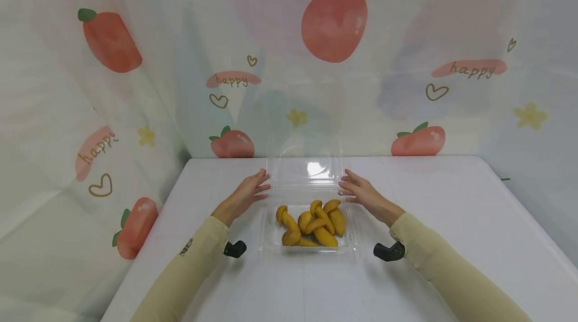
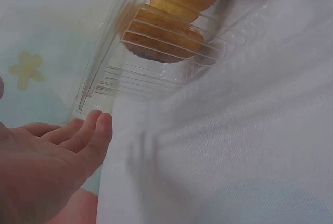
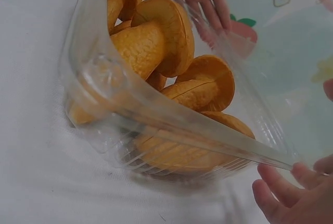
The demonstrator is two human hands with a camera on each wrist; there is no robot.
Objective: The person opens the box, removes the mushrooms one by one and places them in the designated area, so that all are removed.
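A clear plastic clamshell box (image 1: 263, 234) stands on the table with its transparent lid (image 1: 289, 166) raised at the back. Several yellow-brown mushrooms (image 1: 291, 226) lie in the base; the right wrist view shows their rounded caps (image 3: 171, 36) through the wall. At the box's left rear corner is my left hand (image 1: 246, 194), fingers extended, its fingertips (image 2: 104, 125) close to the rim. On the opposite side my right hand (image 1: 366, 195) has its fingers spread, with fingertips (image 3: 268, 174) at the rim's rear corner. Whether either hand touches the plastic, I cannot tell.
A white cloth covers the table (image 1: 307, 287). Behind and to the left hangs a printed curtain (image 1: 388, 26) with fruit, hearts and flowers. Black wrist devices (image 1: 236, 249) stick out from both sleeves, beside the box.
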